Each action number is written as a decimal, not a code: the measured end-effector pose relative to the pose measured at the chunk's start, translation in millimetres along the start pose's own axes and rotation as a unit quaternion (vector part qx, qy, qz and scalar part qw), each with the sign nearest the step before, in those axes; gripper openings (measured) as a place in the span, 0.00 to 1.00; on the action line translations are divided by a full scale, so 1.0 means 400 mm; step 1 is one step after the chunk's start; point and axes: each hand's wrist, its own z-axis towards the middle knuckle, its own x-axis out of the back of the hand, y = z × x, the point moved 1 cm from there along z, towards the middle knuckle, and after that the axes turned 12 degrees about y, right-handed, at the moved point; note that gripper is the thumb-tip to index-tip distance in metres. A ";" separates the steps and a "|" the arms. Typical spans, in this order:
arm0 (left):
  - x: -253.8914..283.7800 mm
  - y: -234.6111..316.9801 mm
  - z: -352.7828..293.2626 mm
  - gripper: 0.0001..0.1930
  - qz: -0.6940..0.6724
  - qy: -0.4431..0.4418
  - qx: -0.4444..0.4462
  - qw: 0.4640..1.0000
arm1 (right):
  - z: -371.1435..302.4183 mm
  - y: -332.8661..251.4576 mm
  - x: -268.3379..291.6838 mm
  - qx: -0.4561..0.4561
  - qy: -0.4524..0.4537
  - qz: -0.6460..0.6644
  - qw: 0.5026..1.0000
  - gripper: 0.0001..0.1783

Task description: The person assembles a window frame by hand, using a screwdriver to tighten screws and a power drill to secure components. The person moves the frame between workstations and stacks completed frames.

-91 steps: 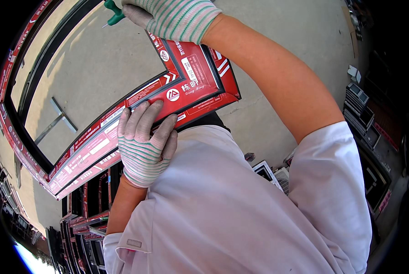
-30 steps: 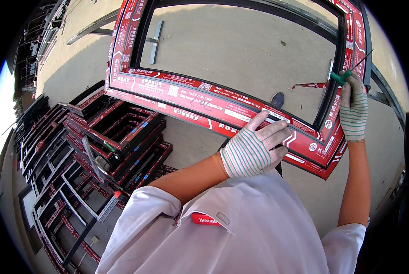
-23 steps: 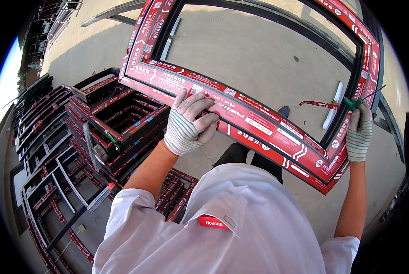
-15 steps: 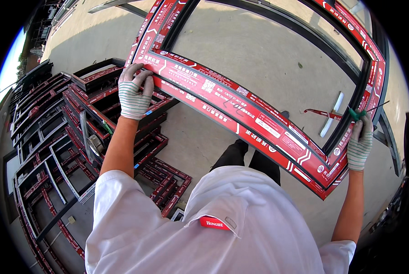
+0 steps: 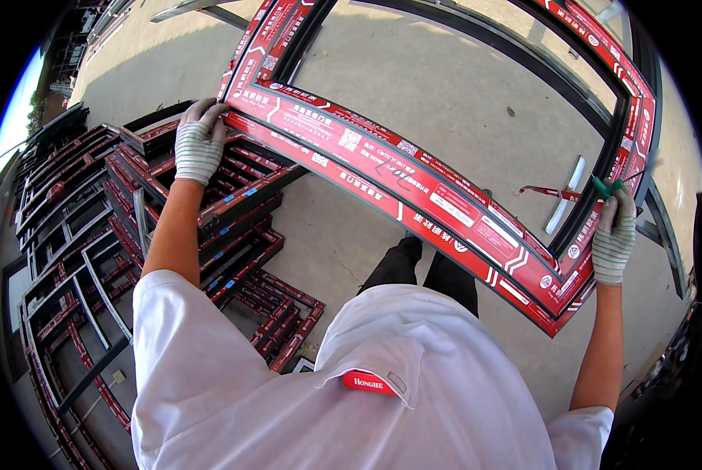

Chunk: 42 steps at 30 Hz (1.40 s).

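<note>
A: Grip state, each hand?
B: L hand: fingers laid on the outer edge nr the near-left corner; whether it's clenched can't be told, thumb contact being unclear. R hand: fingers curled round a green-handled driver, same hand set against the right side rail.

A: And the window frame?
B: Spanned btwn both hands, in front of the torso, red film on its upper face. Long axis runs L to R, slanted: left end farther off, right end nearer the body. Near-right corner is closest to R hand; near-left corner is met by L hand.

A: Farther out?
B: Thru the opening, a loose red strip is seen crossing a pale metal bar. Stacked frames are piled to the left, partly covered by L arm. Grey metal rail is seen past R hand.

A: Hidden or unclear?
B: Far-left part of the window frame is cut off at top. Its underside and supports aren't shown clearly. Driver shaft is blurred, so tip type can't be made out.
</note>
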 end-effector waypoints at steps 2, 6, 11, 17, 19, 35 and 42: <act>0.003 0.001 0.002 0.16 0.002 -0.009 -0.001 1.000 | 0.000 0.005 -0.001 0.007 0.002 0.004 1.000 0.13; 0.006 0.016 0.009 0.15 -0.003 -0.006 0.005 1.000 | -0.005 0.006 -0.002 0.007 0.024 -0.018 1.000 0.11; -0.010 0.070 0.000 0.11 -0.030 0.000 0.023 0.999 | 0.004 -0.010 0.003 0.012 0.023 -0.037 0.999 0.11; -0.001 0.303 -0.039 0.10 -0.095 -0.018 -0.015 0.995 | 0.021 -0.013 0.003 0.074 0.061 -0.033 0.995 0.11; -0.001 0.422 -0.048 0.12 -0.137 0.010 -0.042 0.990 | 0.017 -0.020 0.015 0.073 0.031 -0.041 0.996 0.11; 0.007 1.156 -0.050 0.21 -0.391 -0.099 -0.192 0.894 | 0.048 -0.059 0.033 0.060 0.062 0.043 0.995 0.04; 0.016 1.308 -0.016 0.16 -0.420 -0.158 -0.236 0.862 | 0.016 -0.019 0.005 0.061 0.059 -0.064 0.994 0.12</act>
